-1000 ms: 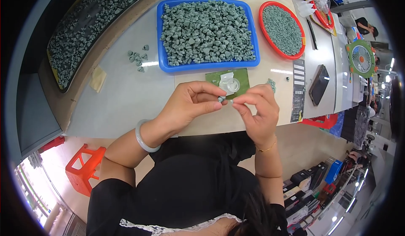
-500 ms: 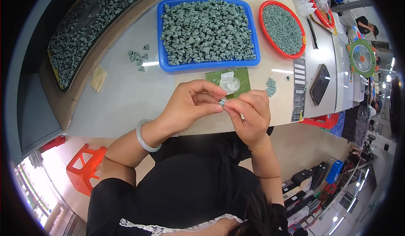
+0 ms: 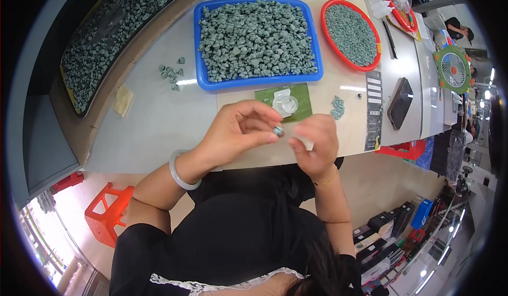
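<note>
On the far left I see a dark tray point(image 3: 109, 25) scattered with grey-green stones, then a cream cloth point(image 3: 123, 100) lying on the table. Next comes a loose cluster of stones point(image 3: 172, 75), just beside the blue tray point(image 3: 259, 83) heaped with many more. Below that tray, the left hand point(image 3: 241, 129) pinches a small greenish stone point(image 3: 278, 131) at its fingertips, raised near the table's front edge. Behind it lies a green mat point(image 3: 305, 104) with a clear round container point(image 3: 289, 105) on it. The right hand point(image 3: 316, 140) is near the stone, fingers curled and blurred; I can't tell whether it grips anything. Farther right are a red-rimmed tray point(image 3: 323, 22) of smaller chips, a little pile of chips point(image 3: 337, 107) and a green fan point(image 3: 453, 69).
</note>
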The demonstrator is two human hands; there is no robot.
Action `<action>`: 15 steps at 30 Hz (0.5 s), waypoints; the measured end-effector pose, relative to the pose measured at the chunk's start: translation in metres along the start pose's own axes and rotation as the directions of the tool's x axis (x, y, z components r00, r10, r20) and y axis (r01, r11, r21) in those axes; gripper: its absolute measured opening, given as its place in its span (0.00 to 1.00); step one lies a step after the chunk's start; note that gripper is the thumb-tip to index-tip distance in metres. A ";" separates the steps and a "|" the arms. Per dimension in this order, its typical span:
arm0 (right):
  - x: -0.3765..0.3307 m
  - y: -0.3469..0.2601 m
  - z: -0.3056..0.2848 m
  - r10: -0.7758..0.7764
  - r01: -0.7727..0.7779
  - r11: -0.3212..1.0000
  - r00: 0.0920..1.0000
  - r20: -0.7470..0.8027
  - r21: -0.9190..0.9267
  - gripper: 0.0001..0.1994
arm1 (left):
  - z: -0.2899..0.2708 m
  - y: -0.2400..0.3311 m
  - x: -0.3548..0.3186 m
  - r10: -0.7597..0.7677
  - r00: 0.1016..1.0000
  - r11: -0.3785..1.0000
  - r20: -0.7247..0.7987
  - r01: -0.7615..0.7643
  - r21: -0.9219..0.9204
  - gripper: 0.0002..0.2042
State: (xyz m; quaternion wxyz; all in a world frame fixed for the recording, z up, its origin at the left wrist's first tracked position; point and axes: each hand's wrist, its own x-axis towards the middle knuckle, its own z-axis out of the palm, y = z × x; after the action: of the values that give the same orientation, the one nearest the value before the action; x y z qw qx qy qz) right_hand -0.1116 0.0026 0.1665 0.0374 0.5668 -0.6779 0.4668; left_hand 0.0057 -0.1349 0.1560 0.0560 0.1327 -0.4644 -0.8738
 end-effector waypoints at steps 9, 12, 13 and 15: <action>-0.021 0.027 -0.026 0.412 -0.398 0.895 0.910 0.035 -0.202 0.04 | -0.017 0.052 0.021 0.123 0.982 0.926 -0.145 -0.061 0.373 0.13; -0.017 0.023 -0.019 0.398 -0.374 0.900 0.914 0.072 -0.225 0.04 | -0.026 0.071 0.034 0.281 0.950 0.867 -0.136 -0.190 0.460 0.15; -0.014 0.020 -0.016 0.398 -0.371 0.899 0.914 0.078 -0.232 0.04 | -0.028 0.078 0.033 0.353 0.924 0.836 -0.147 -0.240 0.493 0.15; -0.012 0.017 -0.016 0.384 -0.354 0.903 0.919 0.088 -0.242 0.04 | -0.036 0.090 0.030 0.475 0.865 0.762 -0.160 -0.314 0.567 0.14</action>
State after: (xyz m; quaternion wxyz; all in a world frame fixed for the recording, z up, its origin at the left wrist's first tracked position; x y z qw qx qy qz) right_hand -0.1289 0.0213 0.1584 -0.0346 0.4502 -0.8216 0.3480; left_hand -0.0153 -0.2209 0.2059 0.2711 0.1694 -0.6876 -0.6519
